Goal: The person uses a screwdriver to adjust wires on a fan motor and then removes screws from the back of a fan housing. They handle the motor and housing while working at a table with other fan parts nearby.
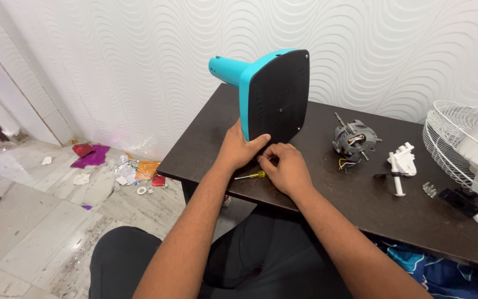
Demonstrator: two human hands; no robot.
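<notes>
both forearms reach up from the lap toward the near edge of the dark surface (360, 199), where the two hands meet at the bottom corner of a teal fan base (272, 91) tipped on its side, its black underside facing the camera. the left hand (240, 148) is closed around the lower edge of the base, thumb pressed on the black plate, holding it up. the right hand (286, 166) is curled with its fingertips pinched at that same corner; whether it holds a small part there i cannot tell, as the fingers hide it. a small screwdriver (251, 175) with a yellow handle lies on the surface just under the left wrist, touching neither hand.

to the right of the hands sits a bare fan motor (354, 139) with loose wires, beyond it a white plastic part (402, 163), and further right a white wire fan guard (449, 141). down to the left of the hands, on the floor, lies a scatter of coloured foil scraps (92, 156).

judging by the grip, the work at that corner goes best if the left hand keeps the base from rocking on its edge, so the right fingers can work squarely at the plate. the base looks top-heavy this way up, so a firm hold low down matters.
</notes>
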